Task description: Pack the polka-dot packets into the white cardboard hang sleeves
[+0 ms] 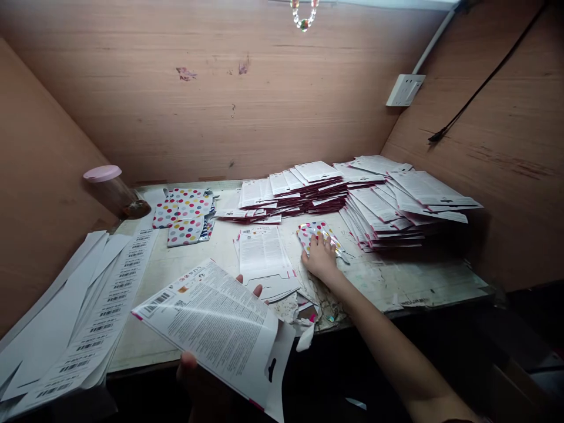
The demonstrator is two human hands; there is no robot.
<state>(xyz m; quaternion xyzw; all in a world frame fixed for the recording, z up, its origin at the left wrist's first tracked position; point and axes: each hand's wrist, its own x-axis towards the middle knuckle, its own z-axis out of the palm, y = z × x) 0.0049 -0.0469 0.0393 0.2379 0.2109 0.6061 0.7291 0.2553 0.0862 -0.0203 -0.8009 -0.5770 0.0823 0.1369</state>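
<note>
My left hand (188, 362) is closed on a white printed card sleeve (215, 317), tilted above the table's front edge. Small text, a barcode and a hang hole show on the sleeve. The thumb is at its lower edge, fingertips stick out past its far side, and the rest of that hand is hidden. My right hand (322, 258) lies over a shiny polka-dot packet (308, 232) on the table, its fingers apart on the packet's top. Between my hands lie more printed card sleeves (262, 255).
Polka-dot packets (189, 205) lie in a pile at the back left, near a pink-lidded jar (117, 191). Barcode label sheets (118, 299) run along the left edge. Heaped card sleeves (304, 182) fill the back and right. Torn scraps (306, 338) hang at the worn front edge.
</note>
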